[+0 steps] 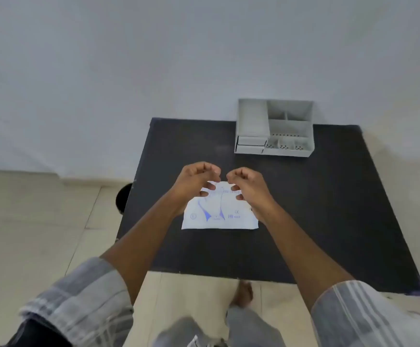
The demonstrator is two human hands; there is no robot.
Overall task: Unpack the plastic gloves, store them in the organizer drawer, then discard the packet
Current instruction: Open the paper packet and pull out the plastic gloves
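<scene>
A flat white glove packet [220,214] with blue print lies in the middle of the black table [304,209]. My left hand [196,182] and my right hand [247,187] are close together over its far edge, each pinching the top of the packet with curled fingers. The grey organizer [275,127] stands at the table's far edge against the wall, with two small shut drawers [251,144] at its front left and several open compartments.
A white wall rises behind the table. Beige tiled floor lies to the left and below. A dark round object [123,197] sits by the table's left edge. My bare foot [244,294] is near the table's front edge.
</scene>
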